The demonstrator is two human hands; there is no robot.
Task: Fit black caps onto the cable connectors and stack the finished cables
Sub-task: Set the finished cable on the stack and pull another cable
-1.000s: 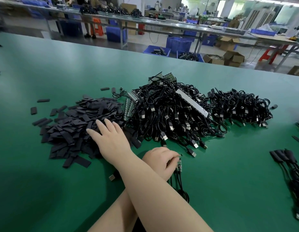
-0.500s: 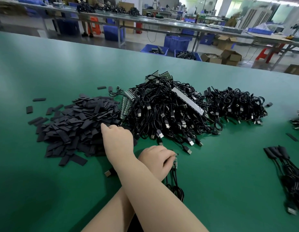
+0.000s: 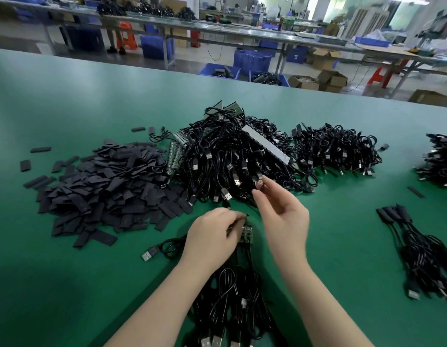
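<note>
Pinching small green boards [image 3: 246, 234] at cable ends, left hand [image 3: 212, 236] sits on green table [image 3: 92, 101]. Right hand [image 3: 283, 219] hovers loosely curled, holding nothing, near tangled cable heap [image 3: 230, 156]. Black caps pile [image 3: 104, 186] lies left; capped cables [image 3: 417, 249] right.

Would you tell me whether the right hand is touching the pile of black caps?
Apart. The head view shows the right hand raised near the cable heap, with green table and the left hand between it and the cap pile.
</note>
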